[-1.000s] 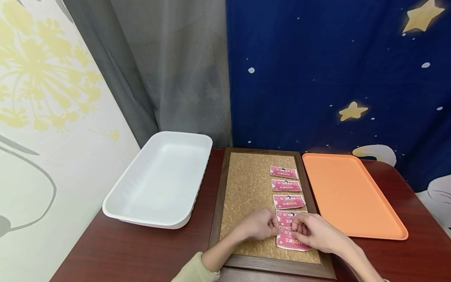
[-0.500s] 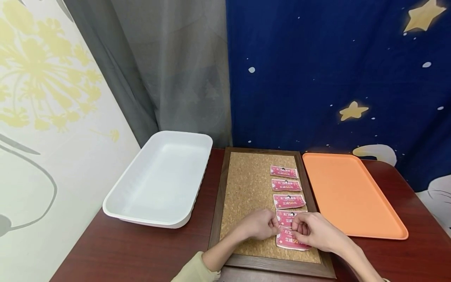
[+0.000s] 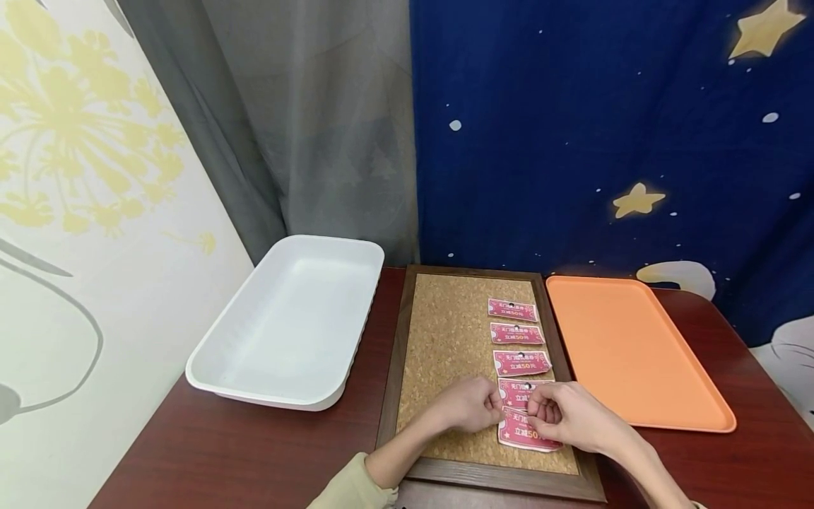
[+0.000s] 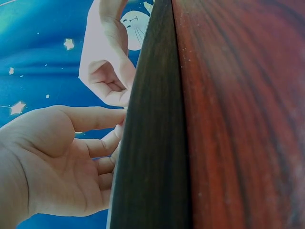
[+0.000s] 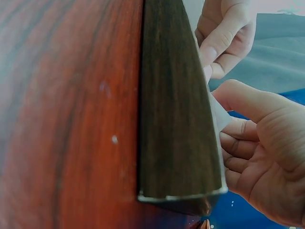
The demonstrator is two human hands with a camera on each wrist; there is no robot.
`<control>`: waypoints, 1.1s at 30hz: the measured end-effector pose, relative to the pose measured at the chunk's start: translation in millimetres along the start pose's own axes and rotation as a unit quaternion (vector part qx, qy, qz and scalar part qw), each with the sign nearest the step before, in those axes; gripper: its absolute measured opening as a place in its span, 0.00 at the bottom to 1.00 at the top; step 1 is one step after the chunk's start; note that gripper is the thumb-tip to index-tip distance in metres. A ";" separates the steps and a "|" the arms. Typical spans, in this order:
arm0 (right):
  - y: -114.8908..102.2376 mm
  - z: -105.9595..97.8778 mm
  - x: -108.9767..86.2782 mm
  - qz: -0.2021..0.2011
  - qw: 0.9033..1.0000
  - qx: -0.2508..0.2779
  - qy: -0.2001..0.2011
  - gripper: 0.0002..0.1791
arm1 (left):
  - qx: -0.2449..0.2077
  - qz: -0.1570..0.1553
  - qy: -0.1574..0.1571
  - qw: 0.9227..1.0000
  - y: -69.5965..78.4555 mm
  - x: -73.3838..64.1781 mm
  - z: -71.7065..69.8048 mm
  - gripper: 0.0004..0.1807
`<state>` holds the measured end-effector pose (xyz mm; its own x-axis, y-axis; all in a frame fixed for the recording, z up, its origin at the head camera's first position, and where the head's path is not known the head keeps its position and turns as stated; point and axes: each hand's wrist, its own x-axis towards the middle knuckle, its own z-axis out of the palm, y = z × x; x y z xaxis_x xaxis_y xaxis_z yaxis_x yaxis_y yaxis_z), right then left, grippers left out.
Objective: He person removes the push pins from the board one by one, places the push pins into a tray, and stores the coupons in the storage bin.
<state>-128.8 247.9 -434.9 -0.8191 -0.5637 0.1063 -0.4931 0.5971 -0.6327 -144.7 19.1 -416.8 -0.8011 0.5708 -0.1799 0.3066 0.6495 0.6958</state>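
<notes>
A pink paper coupon (image 3: 524, 433) with white edges lies near the bottom right of the framed cork board (image 3: 445, 332). My left hand (image 3: 470, 404) pinches its upper left corner between thumb and index finger. On its right side my right hand (image 3: 572, 417) holds the paper with thumb and fingertips, covering that end. A white bit of this paper (image 5: 219, 117) shows at the right thumb in the right wrist view. Above it another pink coupon (image 3: 514, 391) is partly behind the right fingers, a dark pin (image 3: 527, 386) at its top. The board's brown frame (image 4: 152, 133) hides the fingertips in the left wrist view.
Three more pinned coupons (image 3: 521, 363) continue up the board's right side in a column. Left of the board stands a deep white tray (image 3: 280, 332). An orange tray (image 3: 636, 353) lies on the right. All rest on a reddish-brown table (image 3: 254, 452) before curtains (image 3: 521, 155).
</notes>
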 end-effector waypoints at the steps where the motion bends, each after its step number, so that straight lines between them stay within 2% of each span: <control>1: 0.2 -0.4 -0.1 -0.003 1.000 0.002 -0.001 0.11 | -0.001 -0.001 0.000 1.000 0.1 0.1 0.1 0.06; 9: 3.5 -5.1 -3.6 -0.043 0.998 0.045 -0.003 0.12 | -0.017 -0.009 -0.001 1.000 0.8 -0.2 -0.2 0.10; 18: 3.9 -12.6 -6.7 -0.019 0.998 0.056 0.007 0.08 | -0.050 -0.014 -0.010 0.999 1.7 -4.0 -2.9 0.09; 21: 4.1 -15.4 -7.3 -0.015 0.998 0.051 0.020 0.09 | -0.059 -0.010 -0.009 0.998 0.7 -5.1 -5.1 0.09; 27: 4.8 -20.2 -8.3 -0.001 0.999 0.031 0.039 0.10 | -0.067 0.010 0.016 0.998 -0.7 -8.2 -13.6 0.11; 33: 4.8 -24.6 -10.1 -0.014 0.998 0.013 0.064 0.11 | -0.091 0.017 0.024 0.995 -2.2 -12.7 -25.9 0.07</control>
<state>-130.1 270.6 -420.1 -0.8365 -0.5021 0.2197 -0.5100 0.5662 -0.6476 -148.5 -2.6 -398.0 -0.8173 0.5629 -0.1233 0.2391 0.5260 0.8162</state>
